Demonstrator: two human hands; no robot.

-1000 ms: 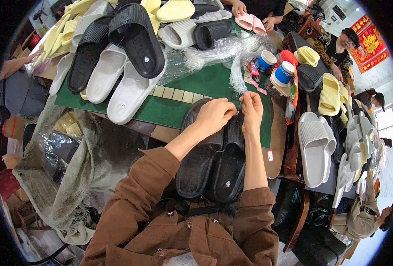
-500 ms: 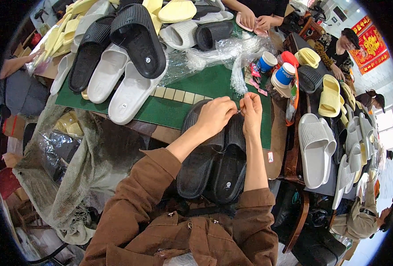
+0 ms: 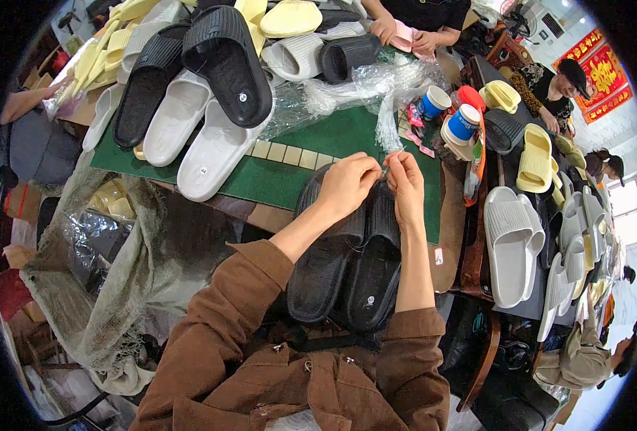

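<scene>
The left hand (image 3: pixel 349 188) and the right hand (image 3: pixel 406 188) meet nearly tip to tip, just apart, above the strap end of a pair of black slippers (image 3: pixel 373 276). On both hands the fingers (image 3: pixel 368 169) are drawn narrow, thumb against forefinger. Something small and thin shows at the fingertips, too small to tell what it is or which hand grips it. The black slippers lie side by side under the fingers, soles running back toward the person, with a thin loop showing between their straps. A round white sticker (image 3: pixel 371 300) sits on the heel of the right-hand slipper.

Just beyond the fingers, a bundle of white strands (image 3: pixel 388 133) hangs out of a clear plastic bag (image 3: pixel 365 80) on the desk (image 3: pixel 450 208). A green mat (image 3: pixel 261 179) spreads below and to the left of the fingers, with a row of cream squares (image 3: pixel 292 156) ending near the left hand. Farther left of the fingers, white slippers (image 3: pixel 207 165) lie partly under a large black slipper (image 3: pixel 234 72). Beyond the fingers to the right stand two blue-and-white cups (image 3: pixel 463 123), and well to the right rest grey slippers (image 3: pixel 507 248). At the far side from the fingers, a co-worker's hands touch pink slippers (image 3: pixel 403 36).
</scene>
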